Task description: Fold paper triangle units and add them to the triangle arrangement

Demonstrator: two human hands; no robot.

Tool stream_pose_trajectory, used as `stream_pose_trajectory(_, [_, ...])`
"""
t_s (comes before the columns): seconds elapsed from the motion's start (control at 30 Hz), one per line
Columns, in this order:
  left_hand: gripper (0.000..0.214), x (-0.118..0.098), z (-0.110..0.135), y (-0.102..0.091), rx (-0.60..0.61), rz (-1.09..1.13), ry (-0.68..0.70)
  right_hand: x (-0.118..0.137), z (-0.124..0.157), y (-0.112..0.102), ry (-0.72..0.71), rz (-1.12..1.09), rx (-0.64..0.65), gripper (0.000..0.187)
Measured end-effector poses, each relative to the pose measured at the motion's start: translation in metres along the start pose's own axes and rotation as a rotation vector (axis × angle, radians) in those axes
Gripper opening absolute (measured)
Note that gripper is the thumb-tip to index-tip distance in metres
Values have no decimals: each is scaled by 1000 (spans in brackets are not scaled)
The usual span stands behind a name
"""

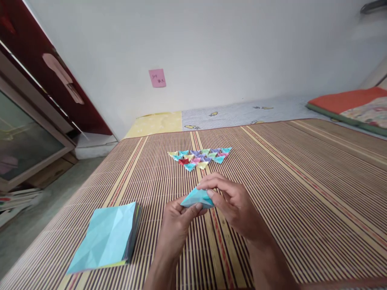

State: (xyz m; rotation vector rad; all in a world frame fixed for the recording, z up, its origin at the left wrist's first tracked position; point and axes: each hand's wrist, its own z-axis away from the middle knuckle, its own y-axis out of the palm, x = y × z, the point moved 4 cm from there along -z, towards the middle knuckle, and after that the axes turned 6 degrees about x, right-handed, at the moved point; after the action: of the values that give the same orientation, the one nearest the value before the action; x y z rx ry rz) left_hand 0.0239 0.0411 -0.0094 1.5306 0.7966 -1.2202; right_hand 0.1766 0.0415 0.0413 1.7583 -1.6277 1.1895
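Pinching folded turquoise paper (196, 197) above the slatted mat (302, 181): my left hand (178, 219) clamps its lower edge, right hand (234, 201) closed on its right end. Best done with edges aligned, creases pressed firmly, evenly.

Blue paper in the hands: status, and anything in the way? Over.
Left hand pinching blue paper at near edge; right hand on its upper right. Blue paper folded, pointed at left. Paper stack left, folded pieces beyond; neither in the way.

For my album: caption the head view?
Left hand and right hand hold folded blue paper over a striped mat, colorful paper shapes beyond.
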Motion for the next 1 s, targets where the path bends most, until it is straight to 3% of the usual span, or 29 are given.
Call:
stream_pose_trajectory(0.13, [16,2,-1,-2,-32,71,-33,-2,0,-3,-1,-25,29,21])
stream_pose_trajectory(0.3, [20,1,-2,-2,-30,182,-54,-14,2,-5,155,-44,130,6])
stream_pose_trajectory(0.67, [25,1,-1,2,-88,108,-69,-33,3,-2,214,-176,-9,14])
stream_pose_trajectory(1.0, [18,3,0,3,-109,32,-48,-30,-1,8,199,-155,35,6])
